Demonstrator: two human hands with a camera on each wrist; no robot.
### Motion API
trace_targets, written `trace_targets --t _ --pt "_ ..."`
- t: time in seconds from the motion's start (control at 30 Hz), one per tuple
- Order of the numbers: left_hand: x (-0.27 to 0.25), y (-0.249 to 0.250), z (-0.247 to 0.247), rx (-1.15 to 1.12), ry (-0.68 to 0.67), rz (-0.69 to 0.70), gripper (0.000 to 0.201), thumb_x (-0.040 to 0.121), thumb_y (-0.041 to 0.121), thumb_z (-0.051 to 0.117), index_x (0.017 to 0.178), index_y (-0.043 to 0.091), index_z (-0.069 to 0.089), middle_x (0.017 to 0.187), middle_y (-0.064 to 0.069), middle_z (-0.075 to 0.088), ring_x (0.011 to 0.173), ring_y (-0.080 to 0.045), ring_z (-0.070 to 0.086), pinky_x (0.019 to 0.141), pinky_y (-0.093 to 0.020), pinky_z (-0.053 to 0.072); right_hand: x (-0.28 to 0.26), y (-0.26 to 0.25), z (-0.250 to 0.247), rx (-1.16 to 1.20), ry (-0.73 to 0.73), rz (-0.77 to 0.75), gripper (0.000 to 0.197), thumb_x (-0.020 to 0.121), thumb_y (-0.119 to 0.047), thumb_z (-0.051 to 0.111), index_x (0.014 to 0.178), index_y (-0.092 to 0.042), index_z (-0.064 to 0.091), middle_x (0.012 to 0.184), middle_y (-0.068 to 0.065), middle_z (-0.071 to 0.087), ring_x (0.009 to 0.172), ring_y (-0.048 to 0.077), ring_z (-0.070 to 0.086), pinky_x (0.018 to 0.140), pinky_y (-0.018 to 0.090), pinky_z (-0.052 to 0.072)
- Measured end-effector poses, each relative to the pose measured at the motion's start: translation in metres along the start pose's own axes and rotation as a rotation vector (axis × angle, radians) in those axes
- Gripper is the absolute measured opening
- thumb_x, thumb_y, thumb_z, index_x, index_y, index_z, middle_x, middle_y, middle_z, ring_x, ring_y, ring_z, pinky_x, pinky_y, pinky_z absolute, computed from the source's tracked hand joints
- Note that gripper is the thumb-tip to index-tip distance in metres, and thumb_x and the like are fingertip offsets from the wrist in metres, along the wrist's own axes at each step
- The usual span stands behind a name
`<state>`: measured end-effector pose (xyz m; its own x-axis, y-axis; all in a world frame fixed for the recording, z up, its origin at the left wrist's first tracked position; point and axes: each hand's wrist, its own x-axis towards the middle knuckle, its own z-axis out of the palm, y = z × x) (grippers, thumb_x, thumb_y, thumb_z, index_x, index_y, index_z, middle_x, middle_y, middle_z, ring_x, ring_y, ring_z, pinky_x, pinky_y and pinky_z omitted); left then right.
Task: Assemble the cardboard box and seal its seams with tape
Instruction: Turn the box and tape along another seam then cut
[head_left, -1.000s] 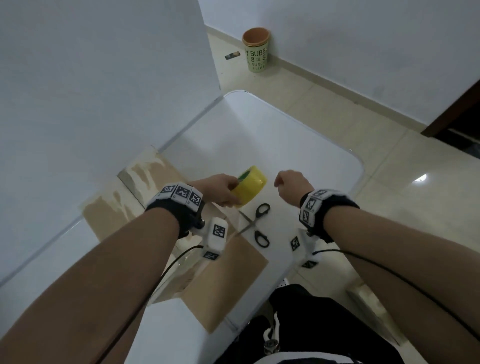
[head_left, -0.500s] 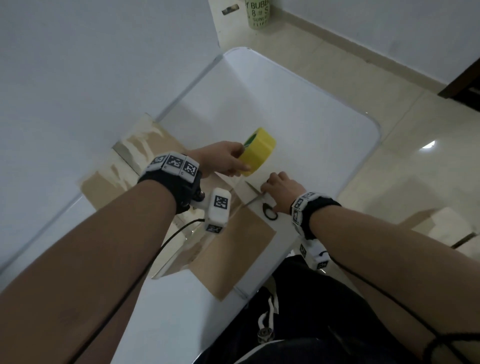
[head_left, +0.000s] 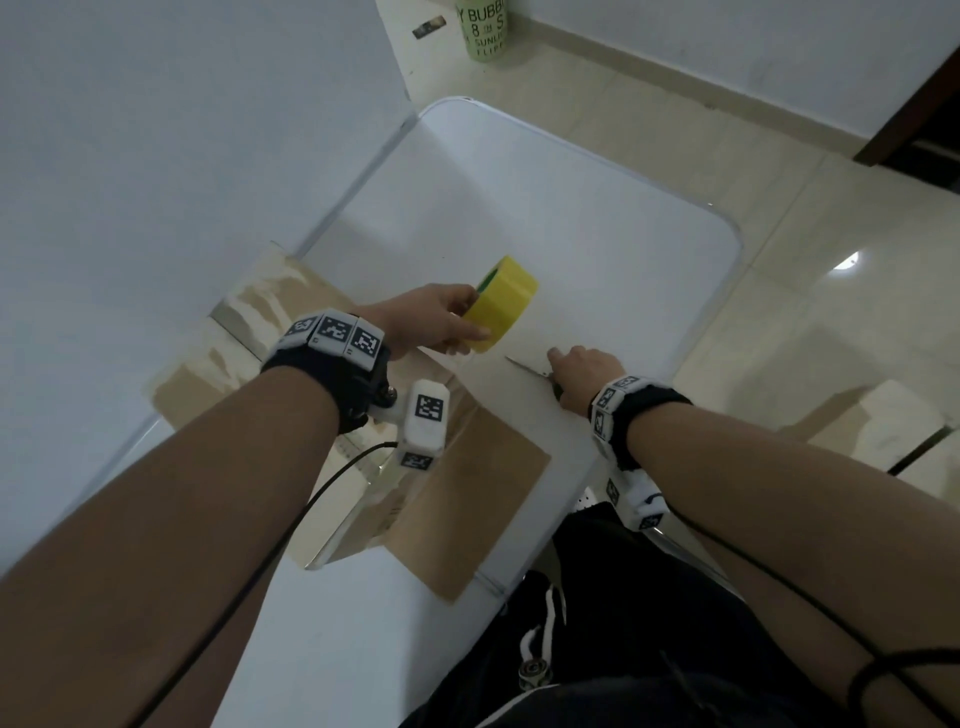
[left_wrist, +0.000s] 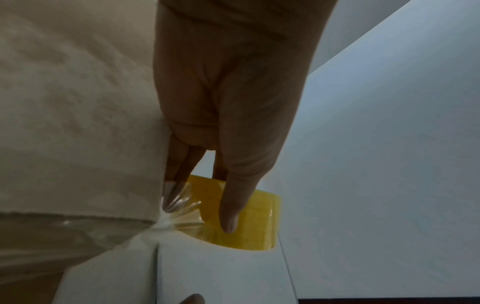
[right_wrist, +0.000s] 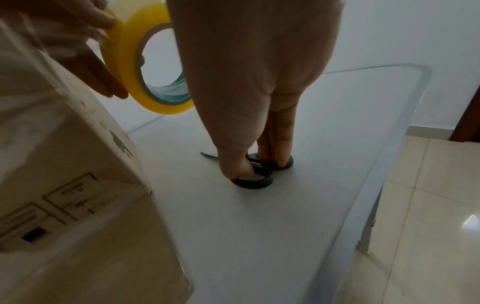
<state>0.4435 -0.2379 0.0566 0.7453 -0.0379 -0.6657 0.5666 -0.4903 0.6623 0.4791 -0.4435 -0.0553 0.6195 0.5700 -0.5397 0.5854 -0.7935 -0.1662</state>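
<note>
A brown cardboard box (head_left: 467, 499) stands on the white table (head_left: 597, 218), with clear tape along its top seam. My left hand (head_left: 436, 317) holds a yellow tape roll (head_left: 501, 296) just past the box's far end; a clear strip (left_wrist: 182, 207) runs from the roll to the box edge. The roll (right_wrist: 145, 67) also shows in the right wrist view. My right hand (head_left: 582, 374) is down on the black-handled scissors (right_wrist: 257, 172), with thumb and fingers in the loops. The blade tip (head_left: 522, 365) pokes out to the left of the hand.
A white wall (head_left: 156, 156) runs close along the table's left side. A green cup-shaped bin (head_left: 483, 31) stands on the tiled floor beyond the table. The table's rounded right edge (head_left: 727, 244) drops to the floor. My dark trousers (head_left: 623, 623) are below.
My right hand dropped from beside the tape roll onto the scissors and has put its fingers into the handles. The left hand keeps the roll by the box's end.
</note>
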Motion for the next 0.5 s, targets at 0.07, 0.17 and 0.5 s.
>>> trace_targets --t 0.07,0.17,0.5 --pt "0.000 0.000 0.000 -0.002 -0.009 0.005 0.014 0.089 0.013 0.066 0.099 0.020 0.060 0.108 -0.007 0.061 0.087 -0.023 0.061 0.086 -0.037 0.050 -0.002 0.001 -0.005 0.095 -0.052 -0.001 0.030 0.093 -0.020 0.049 0.120 -0.006 0.045 0.112 0.017 0.057 0.084 0.030 0.055 0.064 0.033 0.041" --pt "-0.003 0.002 0.000 0.007 -0.019 0.012 0.016 0.089 0.015 0.066 0.097 0.028 0.060 0.107 0.000 0.060 0.088 -0.021 0.061 0.086 -0.037 0.050 -0.006 0.004 -0.011 0.322 -0.127 0.051 0.036 0.094 -0.027 0.054 0.126 -0.009 0.050 0.120 0.013 0.058 0.098 0.030 0.057 0.076 0.032 0.044" --pt "-0.010 0.012 0.005 0.005 -0.001 0.011 0.028 0.091 0.010 0.063 0.117 0.014 0.056 0.112 -0.004 0.060 0.084 -0.017 0.069 0.059 -0.011 0.044 -0.029 0.012 -0.012 1.388 -0.112 0.142 0.022 0.093 -0.011 0.058 0.113 -0.004 0.063 0.081 0.006 0.065 0.065 0.013 0.058 0.061 0.020 0.044"
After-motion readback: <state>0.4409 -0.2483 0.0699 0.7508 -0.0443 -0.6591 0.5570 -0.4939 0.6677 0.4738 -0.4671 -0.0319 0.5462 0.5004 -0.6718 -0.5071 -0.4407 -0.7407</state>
